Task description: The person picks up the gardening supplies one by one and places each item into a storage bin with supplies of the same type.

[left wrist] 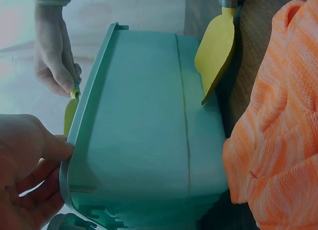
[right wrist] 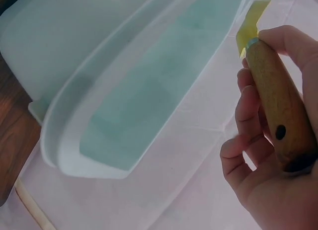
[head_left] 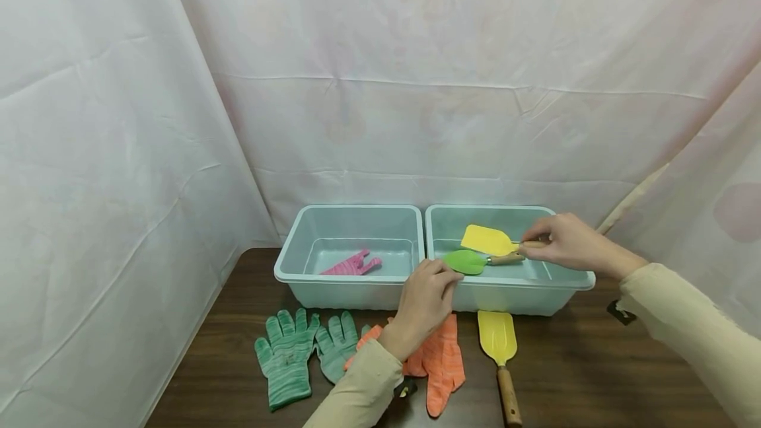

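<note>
My right hand [head_left: 567, 243] grips the wooden handle [right wrist: 276, 101] of a yellow garden shovel [head_left: 489, 240], its flat blade pointing left over the right-hand light blue bin [head_left: 505, 297]. Beneath it in that bin lies a green trowel [head_left: 465, 261] with a wooden handle. My left hand [head_left: 425, 302] pinches the bin's front rim near its left corner; the left wrist view shows the thumb [left wrist: 62, 149] at the rim [left wrist: 92, 96] and the other fingers behind it. Orange gloves [head_left: 442, 362] lie on the table, partly hidden by my left forearm.
A pink glove [head_left: 355, 264] lies in the left-hand bin [head_left: 345, 292]. In front are green gloves [head_left: 289, 355] on the dark wooden table [head_left: 220, 375]. Another yellow shovel [head_left: 498, 339] lies before the right bin, handle toward me. Pale curtains [head_left: 380, 117] hang behind and beside.
</note>
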